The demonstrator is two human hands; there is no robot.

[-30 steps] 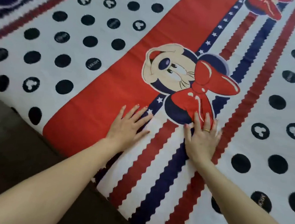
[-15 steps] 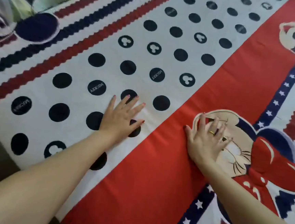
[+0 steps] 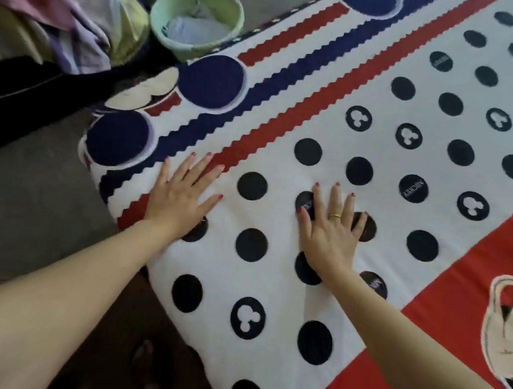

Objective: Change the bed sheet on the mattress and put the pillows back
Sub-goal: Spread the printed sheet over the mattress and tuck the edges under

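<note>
dot w/ text point(image 3: 413, 188): "MICKEY" in white on a black dot of the bed sheet point(image 3: 278, 215), upside down from this view
dot far right point(image 3: 441, 61): white lettering, too blurred to read
dot under right hand point(image 3: 332, 235): few white letters, mostly covered
dot by right forearm point(image 3: 376, 282): partial lettering, unreadable

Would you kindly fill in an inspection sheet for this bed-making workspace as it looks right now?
Surface: mattress covered by the bed sheet, lying flat with no big folds in view.
Job's things: bed sheet only; pillows nothing seen.
Clutter: green basket with cloth inside and a heap of laundry, both off the bed at top left.
Hands: left hand and right hand both flat, fingers spread, pressing on the sheet.
Cables: nothing seen.
Surroundings: dark floor along the bed's near edge.
</note>
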